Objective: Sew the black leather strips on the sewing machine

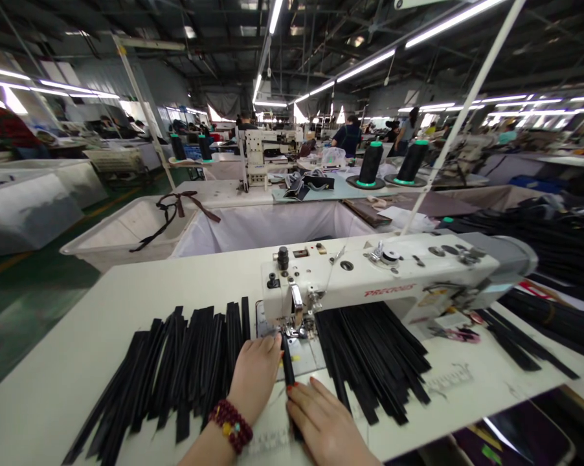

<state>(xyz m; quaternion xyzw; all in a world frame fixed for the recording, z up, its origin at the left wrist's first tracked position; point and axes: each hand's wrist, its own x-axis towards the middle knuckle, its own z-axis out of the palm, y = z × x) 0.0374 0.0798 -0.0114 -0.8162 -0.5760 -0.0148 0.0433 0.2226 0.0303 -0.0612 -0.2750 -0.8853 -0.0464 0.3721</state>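
A narrow black strip point(288, 362) runs from under the needle area of a white sewing machine point(340, 278) toward me. My left hand point(257, 369), with a beaded bracelet at its wrist, is beside the strip close to the presser foot, its fingers drawn together; whether it grips anything is hidden. My right hand point(318, 417) lies palm down over the strip's near part, its fingers slightly spread. Many black strips point(190, 362) lie side by side left of my left hand. Another pile of black strips point(370, 356) lies under the machine arm, to the right.
Behind the white table point(141, 285) stands a pale bin point(127, 226) with dark straps over its edge. Black thread cones point(370, 165) stand farther back. Dark material point(554, 252) is heaped at the right. Other people and machines are in the background.
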